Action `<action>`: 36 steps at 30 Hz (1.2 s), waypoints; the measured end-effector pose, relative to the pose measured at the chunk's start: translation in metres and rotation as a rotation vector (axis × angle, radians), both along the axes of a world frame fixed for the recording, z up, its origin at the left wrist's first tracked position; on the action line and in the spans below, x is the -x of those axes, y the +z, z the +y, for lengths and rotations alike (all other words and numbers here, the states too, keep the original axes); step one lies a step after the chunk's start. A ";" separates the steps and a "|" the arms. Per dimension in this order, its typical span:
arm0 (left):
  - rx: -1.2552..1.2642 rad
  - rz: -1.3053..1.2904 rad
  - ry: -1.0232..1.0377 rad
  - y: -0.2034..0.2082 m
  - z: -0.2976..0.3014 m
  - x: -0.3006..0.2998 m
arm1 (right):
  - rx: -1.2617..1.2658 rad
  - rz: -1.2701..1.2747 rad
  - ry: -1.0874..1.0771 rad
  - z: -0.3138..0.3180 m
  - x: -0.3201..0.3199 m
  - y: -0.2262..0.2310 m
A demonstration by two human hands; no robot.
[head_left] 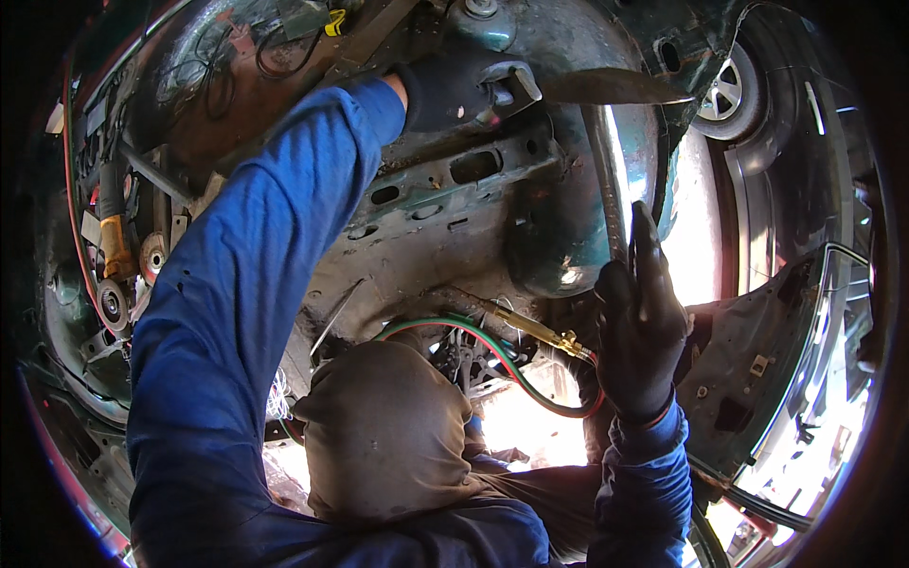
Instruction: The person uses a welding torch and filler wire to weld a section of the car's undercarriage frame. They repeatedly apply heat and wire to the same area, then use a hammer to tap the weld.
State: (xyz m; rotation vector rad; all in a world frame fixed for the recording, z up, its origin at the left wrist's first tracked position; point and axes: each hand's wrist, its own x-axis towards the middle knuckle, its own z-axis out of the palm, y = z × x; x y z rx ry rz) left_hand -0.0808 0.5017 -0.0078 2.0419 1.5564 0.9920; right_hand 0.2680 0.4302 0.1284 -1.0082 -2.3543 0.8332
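Two hands in dark gloves work under a car. The left hand [453,90] reaches up high on a blue sleeve [256,246]. Its fingers are closed around a grey metal clamp [511,87] near the top of the green car underside [445,204]. The right hand [639,317] is lower, on the right. Its fingers are wrapped around a long shiny metal pipe [606,180] that runs up past a flat rusty blade [611,87]. A brass torch [530,327] with red and green hoses [502,360] sits just left of that hand. A wheel [724,90] shows at the top right.
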 end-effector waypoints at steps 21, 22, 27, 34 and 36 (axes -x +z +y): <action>-0.088 -0.039 -0.001 0.002 -0.001 0.004 | -0.159 0.003 -0.029 0.004 0.020 -0.011; -0.144 -0.062 -0.016 -0.001 -0.002 0.008 | -0.136 0.012 -0.051 0.002 0.020 -0.009; -0.113 -0.044 0.000 -0.002 0.001 -0.002 | -0.233 0.082 -0.078 0.002 0.016 0.000; -0.097 -0.008 -0.033 -0.027 0.012 0.006 | -0.259 -0.098 0.051 0.009 0.017 -0.023; -0.042 -0.047 -0.038 -0.016 0.012 -0.002 | -0.283 -0.084 0.016 0.007 0.013 -0.026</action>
